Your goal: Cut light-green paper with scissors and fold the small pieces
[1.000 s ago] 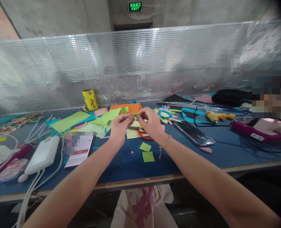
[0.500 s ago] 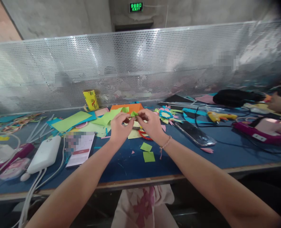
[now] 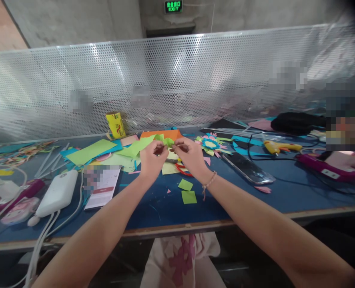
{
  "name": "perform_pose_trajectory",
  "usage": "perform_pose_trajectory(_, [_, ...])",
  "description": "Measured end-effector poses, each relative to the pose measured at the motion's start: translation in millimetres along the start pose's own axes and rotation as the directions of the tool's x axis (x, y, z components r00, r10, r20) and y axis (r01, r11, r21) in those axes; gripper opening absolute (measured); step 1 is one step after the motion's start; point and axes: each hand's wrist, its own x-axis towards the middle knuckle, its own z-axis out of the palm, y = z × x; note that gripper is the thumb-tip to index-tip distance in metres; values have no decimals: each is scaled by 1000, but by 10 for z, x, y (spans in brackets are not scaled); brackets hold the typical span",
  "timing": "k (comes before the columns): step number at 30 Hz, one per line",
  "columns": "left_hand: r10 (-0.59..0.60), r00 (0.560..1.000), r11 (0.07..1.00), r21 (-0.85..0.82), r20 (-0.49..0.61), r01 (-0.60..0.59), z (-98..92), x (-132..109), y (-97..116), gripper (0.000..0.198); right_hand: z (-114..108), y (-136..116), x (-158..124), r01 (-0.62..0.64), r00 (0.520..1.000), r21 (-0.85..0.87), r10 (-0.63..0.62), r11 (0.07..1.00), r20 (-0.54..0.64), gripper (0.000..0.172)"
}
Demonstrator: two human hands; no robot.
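Note:
Above the middle of the blue table, a small folded piece of green paper (image 3: 169,142) spans the gap between my fingertips. My left hand (image 3: 153,158) pinches one side of it. On the other side, my right hand (image 3: 191,154), with a braided bracelet at the wrist, pinches it too. Scissors with red handles (image 3: 183,171) lie partly hidden below my hands on pale yellow paper (image 3: 169,169). Two small green paper squares (image 3: 189,197) rest nearer me. A layered paper flower (image 3: 210,144) is just right of my right hand.
A white power bank (image 3: 58,193) with cables and a lit phone (image 3: 103,187) lie left. A dark phone (image 3: 247,169), a yellow glue gun (image 3: 281,147) and a purple power strip (image 3: 327,167) lie right. Green sheets (image 3: 90,152) and a yellow packet (image 3: 115,125) are behind, before a perforated metal screen (image 3: 165,80).
My fingertips have drawn slightly apart, and more of the green paper shows between them. The view has shifted a little. Nothing on the table has visibly moved.

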Motion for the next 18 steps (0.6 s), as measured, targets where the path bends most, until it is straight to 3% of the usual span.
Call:
perform_pose_trajectory(4, [18,999,1000,-7,28,-18,17,-11,-12,4,9,-18,3,-46,999,61,47,997,-9,5])
perform_pose_trajectory(11, [-103,994,991,-86,28,105,26,-15,-29,11,6,-3,16,-109,994,122,109,987,8,8])
perform_pose_trajectory(18, [150,985,986,67,82,-155,-44,55,-66,6,-25,86,36,14,1000,-19,-13,1000,18,9])
